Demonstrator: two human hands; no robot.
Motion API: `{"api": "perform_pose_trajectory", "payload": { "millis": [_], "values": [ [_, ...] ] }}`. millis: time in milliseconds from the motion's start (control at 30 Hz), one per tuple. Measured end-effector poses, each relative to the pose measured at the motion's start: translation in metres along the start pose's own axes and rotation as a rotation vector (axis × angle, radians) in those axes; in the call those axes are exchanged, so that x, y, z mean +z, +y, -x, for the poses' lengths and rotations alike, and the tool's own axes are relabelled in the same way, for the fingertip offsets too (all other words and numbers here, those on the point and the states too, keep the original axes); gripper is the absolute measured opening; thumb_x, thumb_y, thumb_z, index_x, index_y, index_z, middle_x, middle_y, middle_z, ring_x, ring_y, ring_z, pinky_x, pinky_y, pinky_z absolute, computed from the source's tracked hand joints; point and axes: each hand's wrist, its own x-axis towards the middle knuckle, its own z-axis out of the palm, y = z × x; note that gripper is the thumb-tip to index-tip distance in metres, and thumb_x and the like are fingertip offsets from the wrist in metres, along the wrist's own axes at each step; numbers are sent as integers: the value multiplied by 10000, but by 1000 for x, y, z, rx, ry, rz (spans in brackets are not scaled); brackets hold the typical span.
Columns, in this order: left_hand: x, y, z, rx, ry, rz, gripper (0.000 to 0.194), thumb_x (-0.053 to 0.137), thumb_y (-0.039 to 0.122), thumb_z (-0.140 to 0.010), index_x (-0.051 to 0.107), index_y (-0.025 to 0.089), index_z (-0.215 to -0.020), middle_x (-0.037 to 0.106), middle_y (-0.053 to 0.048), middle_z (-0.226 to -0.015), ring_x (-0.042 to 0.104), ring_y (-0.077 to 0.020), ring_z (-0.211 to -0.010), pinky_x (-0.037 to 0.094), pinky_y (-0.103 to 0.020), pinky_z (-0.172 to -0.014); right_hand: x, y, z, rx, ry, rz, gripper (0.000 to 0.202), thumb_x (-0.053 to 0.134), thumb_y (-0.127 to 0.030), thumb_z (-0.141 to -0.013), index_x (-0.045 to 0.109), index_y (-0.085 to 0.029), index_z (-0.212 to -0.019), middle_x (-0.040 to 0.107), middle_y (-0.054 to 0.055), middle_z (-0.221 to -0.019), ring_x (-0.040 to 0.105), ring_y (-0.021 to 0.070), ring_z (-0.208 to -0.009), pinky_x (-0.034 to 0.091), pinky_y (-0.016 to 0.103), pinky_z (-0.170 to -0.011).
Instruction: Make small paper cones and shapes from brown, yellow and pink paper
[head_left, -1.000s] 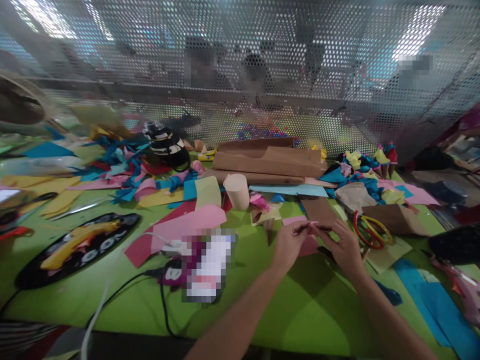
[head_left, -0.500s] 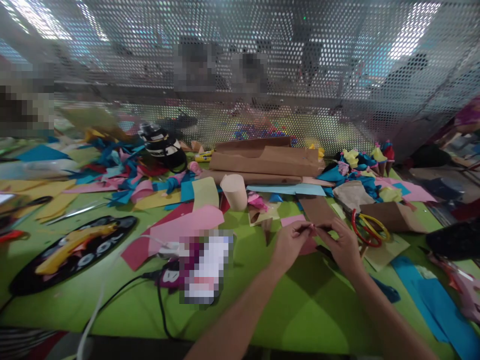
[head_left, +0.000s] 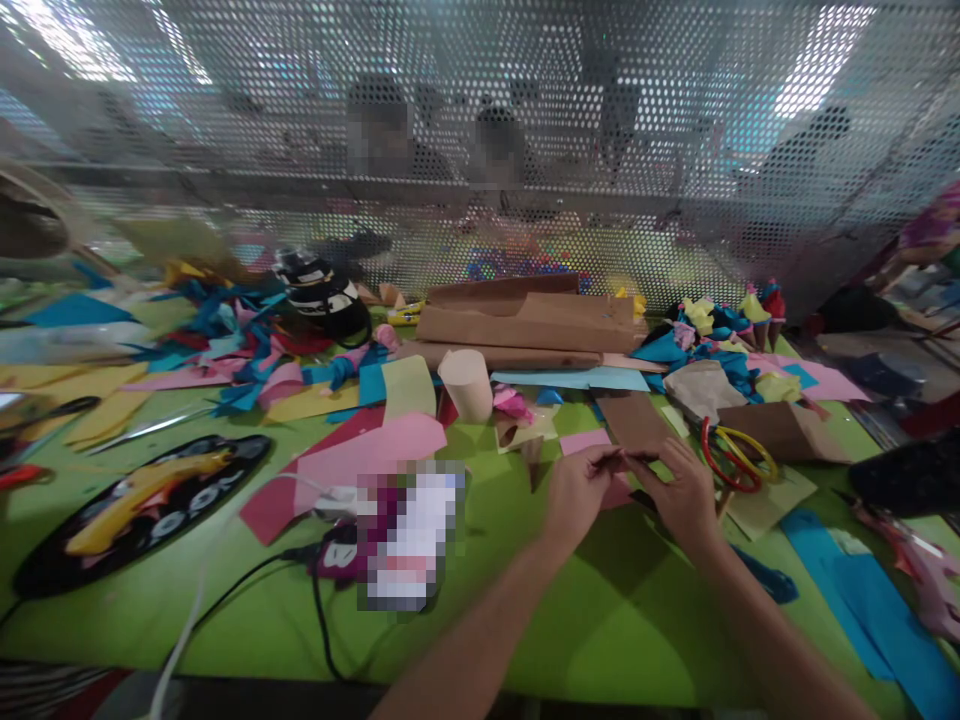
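Note:
My left hand (head_left: pixel 581 490) and my right hand (head_left: pixel 679 485) meet fingertip to fingertip above the green table (head_left: pixel 622 620). Both are closed in a pinch, and whatever lies between the fingertips is too small to make out. Just behind them lies a brown paper sheet (head_left: pixel 634 420). A pink paper piece (head_left: pixel 585 441) is by my left hand, and a small brown paper cone (head_left: pixel 532 465) stands to its left. Close to my right hand are scissors with red and yellow handle loops (head_left: pixel 739 455), their lower part hidden.
A phone (head_left: pixel 416 540) lies on a power strip (head_left: pixel 341 555) with cables. A black tray with a yellow glue gun (head_left: pixel 142 500) is at left. Folded brown paper (head_left: pixel 525 320), a paper roll (head_left: pixel 466 385), a tape-wrapped black object (head_left: pixel 322 295) and blue paper strips (head_left: pixel 862 600) surround the hands.
My hands stay pinched together in nearly the same place, with slight finger movement. A small pink spot at the fingertips earlier is now hardly visible. The view has shifted slightly.

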Motion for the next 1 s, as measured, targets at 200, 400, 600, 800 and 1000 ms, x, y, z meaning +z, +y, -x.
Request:
{"api": "perform_pose_trajectory", "payload": {
  "millis": [200, 400, 600, 800, 1000],
  "values": [
    [-1, 4, 1, 52, -7, -91, 241, 616, 200, -892, 809, 261, -1022, 800, -47, -987, 719, -251, -909, 537, -336, -859, -1, -1, -1, -36, -37, 23, 51, 658, -264, -957, 709, -265, -966, 741, 36, -893, 648, 247, -842, 493, 391, -747],
    [-1, 5, 1, 48, -3, -83, 264, 593, 192, -903, 797, 259, -1057, 798, -52, -1004, 718, -241, -888, 544, -338, -845, 1, -1, 0, -30, -34, 38, 45, 652, -269, -957, 693, -250, -950, 730, 38, -873, 644, 246, -829, 488, 386, -735],
    [0, 4, 2, 91, 1, -159, 226, 610, 190, -905, 807, 257, -993, 798, -47, -941, 715, -233, -845, 535, -314, -804, 1, 1, 0, -32, -36, 42, 42, 656, -265, -957, 690, -243, -945, 723, 34, -866, 628, 243, -825, 468, 378, -753],
    [1, -1, 1, 64, 0, -67, 271, 594, 82, -865, 788, 216, -998, 798, -40, -954, 724, -209, -884, 552, -298, -817, -1, 2, -1, 46, -89, -16, 84, 640, -283, -964, 657, -226, -906, 684, 38, -863, 609, 246, -855, 448, 366, -763],
    [1, -3, -2, 23, -26, 76, 216, 596, 106, -871, 759, 182, -990, 780, -58, -977, 707, -197, -909, 552, -305, -851, -1, 1, -3, 115, -14, -94, 109, 687, -330, -934, 660, -227, -958, 661, 49, -913, 611, 242, -882, 479, 356, -773]
  ]
}}
